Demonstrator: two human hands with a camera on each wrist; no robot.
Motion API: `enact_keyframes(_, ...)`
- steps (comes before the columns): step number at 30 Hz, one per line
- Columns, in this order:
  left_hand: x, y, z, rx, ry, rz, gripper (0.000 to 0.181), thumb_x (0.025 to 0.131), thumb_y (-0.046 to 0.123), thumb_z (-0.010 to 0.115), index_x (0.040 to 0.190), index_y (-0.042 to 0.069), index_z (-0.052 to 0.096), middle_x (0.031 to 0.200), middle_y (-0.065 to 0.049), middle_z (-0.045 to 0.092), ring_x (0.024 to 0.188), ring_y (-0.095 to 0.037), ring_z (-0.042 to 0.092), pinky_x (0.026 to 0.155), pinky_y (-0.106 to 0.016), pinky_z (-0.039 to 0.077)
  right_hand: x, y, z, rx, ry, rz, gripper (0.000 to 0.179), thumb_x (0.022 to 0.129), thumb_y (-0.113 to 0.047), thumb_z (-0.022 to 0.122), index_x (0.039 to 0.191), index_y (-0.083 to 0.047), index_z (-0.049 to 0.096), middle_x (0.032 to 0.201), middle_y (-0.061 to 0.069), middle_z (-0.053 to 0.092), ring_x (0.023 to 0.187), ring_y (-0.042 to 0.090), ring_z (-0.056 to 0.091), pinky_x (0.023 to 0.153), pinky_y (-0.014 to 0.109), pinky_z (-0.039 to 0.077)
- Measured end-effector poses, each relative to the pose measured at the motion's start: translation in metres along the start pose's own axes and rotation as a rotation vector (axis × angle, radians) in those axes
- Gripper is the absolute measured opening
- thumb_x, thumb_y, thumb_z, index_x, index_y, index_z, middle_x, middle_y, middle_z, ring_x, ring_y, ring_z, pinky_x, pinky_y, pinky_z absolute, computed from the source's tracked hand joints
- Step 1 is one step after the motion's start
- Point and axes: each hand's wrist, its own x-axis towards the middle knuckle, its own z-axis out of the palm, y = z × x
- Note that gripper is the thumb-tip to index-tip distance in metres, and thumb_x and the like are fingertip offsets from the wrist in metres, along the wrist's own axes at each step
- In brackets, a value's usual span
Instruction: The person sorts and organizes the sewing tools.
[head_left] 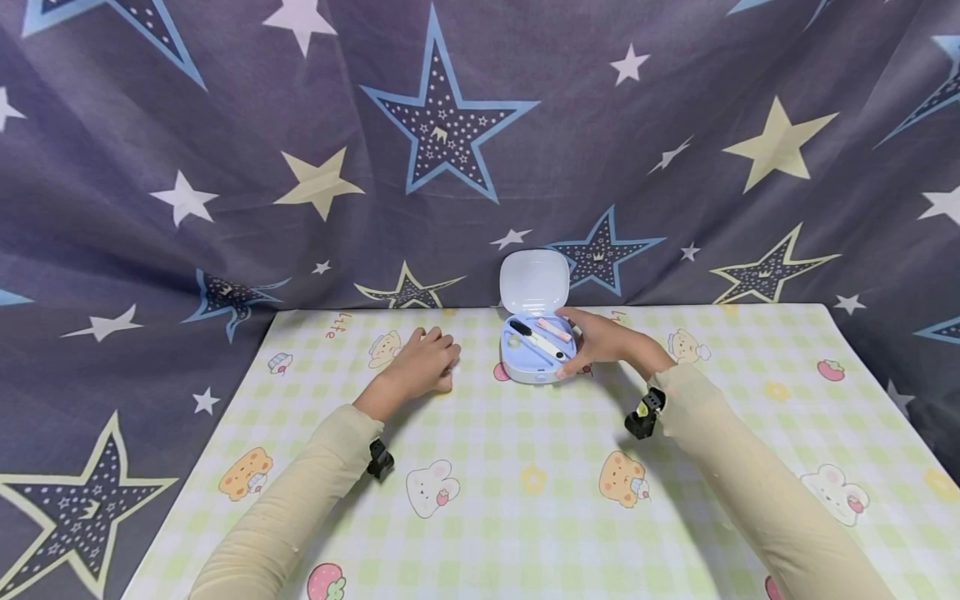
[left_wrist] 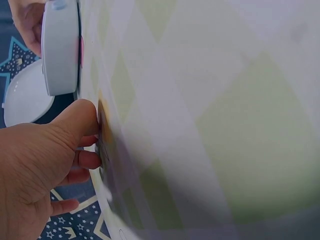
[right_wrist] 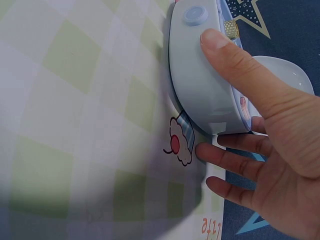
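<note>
A small rounded case (head_left: 531, 375), white outside and pale blue inside, stands at the table's back with its lid (head_left: 534, 279) raised. Inside lie a slim black-and-white tool (head_left: 538, 340), a pink piece (head_left: 553, 330) and a small yellowish item (head_left: 513, 341). My right hand (head_left: 600, 340) holds the case's right side, thumb on its front wall near the round blue button (right_wrist: 195, 15) and fingers spread around the side and back. To the left of the case, apart from it, my left hand (head_left: 420, 367) rests on the tabletop, fingers loosely bent with nothing in them.
A checked green-and-white cloth (head_left: 487, 517) with printed bears and strawberries covers the table. Right behind its back edge hangs a dark star-patterned curtain (head_left: 450, 233). Each wrist carries a black camera (head_left: 645, 414).
</note>
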Motion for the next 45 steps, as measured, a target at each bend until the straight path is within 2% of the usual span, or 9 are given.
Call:
enact_keyframes(6,0.001,0.0,0.0,-0.001,-0.01,0.003,0.025,0.077,0.011,0.067,0.073,0.017,0.043,0.077,0.0,0.043,0.082,-0.023,0.038,0.083,-0.047,0.038,0.0,0.0,-0.001,-0.016,0.007,0.004,0.109,0.07,-0.021,0.094,0.153,0.007,0.029,0.142,0.03,0.051,0.118,0.035,0.057,0.105,0.052,0.046)
enact_keyframes(11,0.003,0.0,0.002,0.018,-0.015,0.014,0.023,0.078,0.011,0.067,0.072,0.016,0.045,0.078,-0.001,0.046,0.083,-0.024,0.041,0.088,-0.049,0.042,0.0,-0.001,0.0,-0.011,0.009,-0.004,0.107,0.07,-0.021,0.094,0.152,0.007,0.031,0.144,0.03,0.05,0.122,0.036,0.055,0.108,0.053,0.044)
enact_keyframes(18,0.001,-0.001,0.003,0.029,0.016,0.032,0.022,0.079,0.011,0.066,0.072,0.016,0.046,0.076,-0.001,0.045,0.081,-0.024,0.041,0.088,-0.049,0.042,-0.001,-0.002,0.0,-0.002,0.006,-0.014,0.107,0.07,-0.019,0.093,0.152,0.008,0.031,0.144,0.03,0.049,0.122,0.037,0.055,0.108,0.054,0.044)
enact_keyframes(25,0.004,0.004,-0.003,0.026,0.096,0.04,0.017,0.075,0.008,0.064,0.072,0.014,0.049,0.075,-0.002,0.049,0.081,-0.025,0.045,0.089,-0.049,0.045,0.002,0.0,0.0,0.0,-0.008,0.005,0.108,0.071,-0.021,0.093,0.153,0.007,0.029,0.15,0.03,0.045,0.121,0.034,0.054,0.107,0.052,0.044)
enact_keyframes(31,0.015,0.009,-0.016,0.103,0.16,0.095,0.018,0.079,0.013,0.07,0.074,0.012,0.053,0.078,-0.004,0.055,0.084,-0.026,0.05,0.089,-0.047,0.047,-0.001,0.0,-0.002,-0.01,-0.001,-0.01,0.114,0.07,-0.027,0.094,0.155,0.008,0.027,0.154,0.032,0.04,0.129,0.037,0.05,0.111,0.054,0.041)
enact_keyframes(35,0.026,0.015,-0.026,0.139,0.16,0.14,0.017,0.083,0.015,0.07,0.077,0.011,0.054,0.082,-0.004,0.055,0.087,-0.027,0.053,0.091,-0.047,0.048,-0.003,-0.002,-0.003,-0.02,0.005,-0.026,0.115,0.069,-0.03,0.094,0.154,0.009,0.028,0.154,0.033,0.04,0.135,0.041,0.047,0.113,0.055,0.039)
enact_keyframes(45,0.054,0.038,-0.045,0.188,0.196,0.214,0.012,0.078,0.017,0.069,0.08,0.01,0.058,0.085,-0.003,0.059,0.086,-0.025,0.052,0.085,-0.041,0.046,0.002,0.0,-0.001,-0.019,-0.012,0.017,0.112,0.072,-0.023,0.093,0.155,0.008,0.025,0.155,0.031,0.039,0.139,0.041,0.045,0.115,0.056,0.037)
